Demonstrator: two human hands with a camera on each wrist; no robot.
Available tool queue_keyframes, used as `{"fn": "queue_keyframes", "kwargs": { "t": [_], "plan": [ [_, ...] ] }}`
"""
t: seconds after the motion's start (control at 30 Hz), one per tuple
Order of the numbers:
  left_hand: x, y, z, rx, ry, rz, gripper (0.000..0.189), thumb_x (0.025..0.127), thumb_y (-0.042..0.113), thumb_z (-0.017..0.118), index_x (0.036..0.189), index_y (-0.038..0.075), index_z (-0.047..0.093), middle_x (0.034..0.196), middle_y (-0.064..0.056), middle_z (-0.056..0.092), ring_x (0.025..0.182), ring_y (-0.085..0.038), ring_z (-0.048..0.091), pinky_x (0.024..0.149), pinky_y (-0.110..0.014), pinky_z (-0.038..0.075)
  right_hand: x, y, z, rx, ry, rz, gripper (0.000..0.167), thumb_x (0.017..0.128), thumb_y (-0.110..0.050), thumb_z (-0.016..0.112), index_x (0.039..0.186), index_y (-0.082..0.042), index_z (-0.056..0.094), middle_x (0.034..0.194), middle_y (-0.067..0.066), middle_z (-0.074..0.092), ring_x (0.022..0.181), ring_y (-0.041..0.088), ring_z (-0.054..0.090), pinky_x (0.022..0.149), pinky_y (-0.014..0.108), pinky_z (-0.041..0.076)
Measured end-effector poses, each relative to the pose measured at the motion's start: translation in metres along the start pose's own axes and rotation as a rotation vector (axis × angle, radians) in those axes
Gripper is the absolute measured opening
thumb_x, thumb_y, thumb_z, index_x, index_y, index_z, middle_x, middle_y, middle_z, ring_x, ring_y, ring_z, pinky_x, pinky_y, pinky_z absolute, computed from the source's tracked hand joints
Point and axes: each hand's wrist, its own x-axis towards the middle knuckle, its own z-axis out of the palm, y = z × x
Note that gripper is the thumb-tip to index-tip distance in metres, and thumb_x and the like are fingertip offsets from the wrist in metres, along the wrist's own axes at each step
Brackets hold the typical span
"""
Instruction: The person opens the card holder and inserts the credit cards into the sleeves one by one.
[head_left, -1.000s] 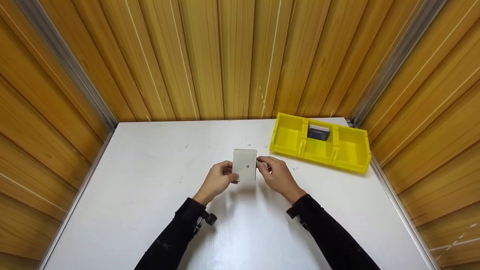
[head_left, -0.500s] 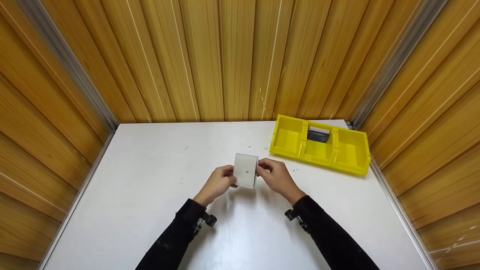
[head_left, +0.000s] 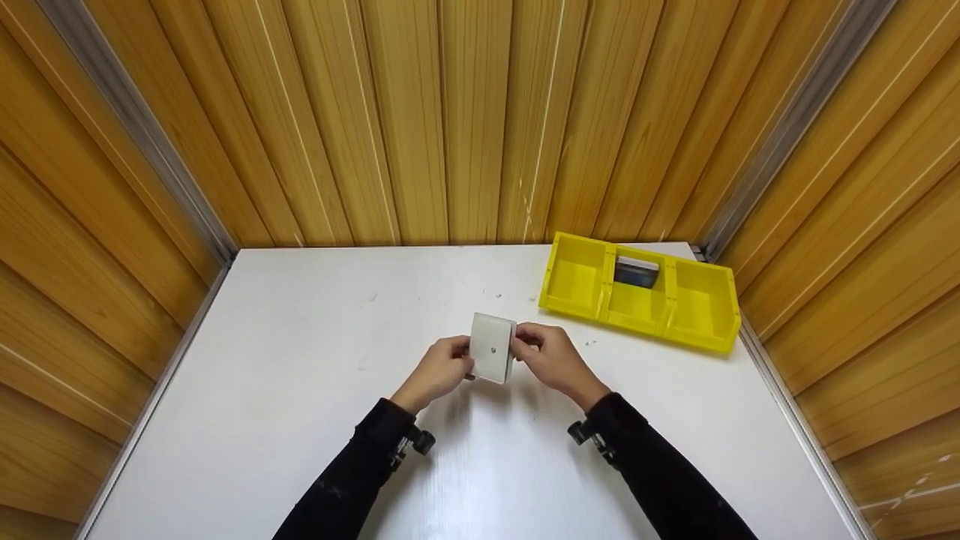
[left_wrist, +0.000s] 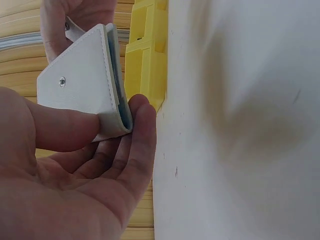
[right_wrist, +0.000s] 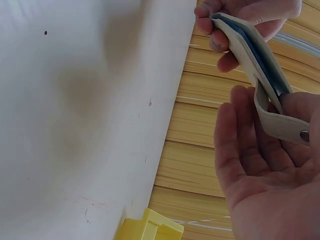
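Observation:
A small white wallet (head_left: 492,349) with a metal snap is held upright above the white table. My left hand (head_left: 439,366) pinches its left edge, thumb on the face and fingers behind, as the left wrist view shows. My right hand (head_left: 559,364) is at the opposite edge. In the right wrist view, its thumb (right_wrist: 302,106) rests at the wallet's opening, with the other fingers behind. A loose strap (right_wrist: 280,125) with a snap button hangs unfastened over that hand. Blue lining (right_wrist: 257,52) shows between the slightly parted covers; any contents are not visible.
A yellow tray (head_left: 585,306) with three compartments stands at the back right of the table (head_left: 300,330). A dark box with a pale top (head_left: 636,274) sits in its middle compartment. Wood-patterned walls (head_left: 420,127) enclose the back and sides.
The wallet has come slightly nearer and turned, so its right edge now shows a narrow gap. The right thumb has shifted onto that edge. The left hand keeps its grip.

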Motion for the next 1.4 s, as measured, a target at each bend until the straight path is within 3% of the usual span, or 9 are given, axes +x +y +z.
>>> {"fn": "queue_keyframes", "kwargs": {
  "t": [0.17, 0.33, 0.47, 0.77, 1.0, 1.13, 1.27, 1.4],
  "plan": [
    [-0.001, 0.003, 0.002, 0.015, -0.013, 0.000, 0.047, 0.095, -0.005, 0.051, 0.139, -0.008, 0.068, 0.121, -0.022, 0.077, 0.099, -0.021, 0.073, 0.089, -0.040, 0.066, -0.002, 0.000, -0.001, 0.018, -0.025, 0.004, 0.021, 0.110, -0.011, 0.066, 0.124, -0.004, 0.079, 0.113, 0.014, 0.082, 0.099, 0.017, 0.075, 0.089, 0.027, 0.062],
    [-0.001, 0.004, 0.003, 0.046, -0.016, 0.003, 0.048, 0.094, -0.005, 0.050, 0.137, -0.007, 0.070, 0.118, -0.022, 0.078, 0.095, -0.020, 0.072, 0.088, -0.042, 0.066, -0.003, 0.000, -0.003, 0.051, -0.047, -0.008, 0.022, 0.110, -0.010, 0.065, 0.126, -0.002, 0.079, 0.120, 0.017, 0.081, 0.114, 0.029, 0.078, 0.097, 0.034, 0.065],
    [-0.001, 0.004, 0.004, 0.058, -0.019, 0.013, 0.048, 0.093, -0.005, 0.051, 0.137, -0.006, 0.071, 0.119, -0.022, 0.079, 0.095, -0.020, 0.073, 0.089, -0.046, 0.066, -0.003, -0.001, -0.004, 0.053, -0.058, -0.001, 0.023, 0.110, -0.013, 0.066, 0.127, -0.003, 0.079, 0.123, 0.017, 0.081, 0.116, 0.031, 0.078, 0.098, 0.036, 0.065],
    [-0.002, 0.003, 0.005, 0.048, -0.042, 0.016, 0.045, 0.094, -0.004, 0.052, 0.134, -0.006, 0.071, 0.122, -0.022, 0.079, 0.098, -0.021, 0.075, 0.089, -0.043, 0.066, -0.002, -0.001, -0.005, -0.035, -0.042, 0.012, 0.021, 0.108, -0.022, 0.070, 0.119, -0.010, 0.084, 0.115, 0.010, 0.085, 0.103, 0.020, 0.078, 0.095, 0.037, 0.063],
    [-0.001, 0.003, 0.005, 0.069, -0.033, 0.023, 0.039, 0.102, 0.002, 0.054, 0.136, -0.004, 0.072, 0.120, -0.021, 0.080, 0.095, -0.025, 0.077, 0.094, -0.050, 0.065, 0.000, -0.005, -0.005, -0.085, 0.049, -0.025, 0.011, 0.101, -0.016, 0.075, 0.100, -0.010, 0.085, 0.094, 0.004, 0.084, 0.087, 0.015, 0.070, 0.085, 0.029, 0.057],
    [-0.003, 0.003, 0.001, 0.101, 0.007, 0.035, 0.040, 0.107, 0.005, 0.055, 0.144, -0.007, 0.067, 0.120, -0.024, 0.080, 0.101, -0.034, 0.079, 0.088, -0.039, 0.065, 0.001, -0.007, -0.007, -0.140, 0.079, -0.036, 0.013, 0.097, -0.013, 0.075, 0.085, -0.011, 0.079, 0.079, -0.004, 0.073, 0.075, 0.010, 0.061, 0.071, 0.024, 0.050],
    [-0.005, 0.004, -0.007, 0.095, 0.055, 0.036, 0.033, 0.108, 0.005, 0.056, 0.134, -0.009, 0.071, 0.117, -0.028, 0.079, 0.098, -0.033, 0.080, 0.081, -0.029, 0.063, 0.002, -0.013, -0.012, -0.262, 0.079, -0.050, 0.026, 0.094, -0.012, 0.074, 0.070, -0.014, 0.065, 0.068, -0.008, 0.055, 0.065, 0.008, 0.048, 0.062, 0.023, 0.038],
    [-0.007, 0.005, -0.014, 0.097, 0.068, 0.045, 0.024, 0.110, 0.011, 0.059, 0.117, -0.002, 0.078, 0.111, -0.028, 0.079, 0.092, -0.026, 0.079, 0.079, -0.027, 0.062, 0.002, -0.021, -0.013, -0.404, 0.078, -0.039, 0.030, 0.093, -0.014, 0.074, 0.067, -0.016, 0.060, 0.069, -0.005, 0.059, 0.064, 0.009, 0.050, 0.060, 0.024, 0.040]
  ]
}}
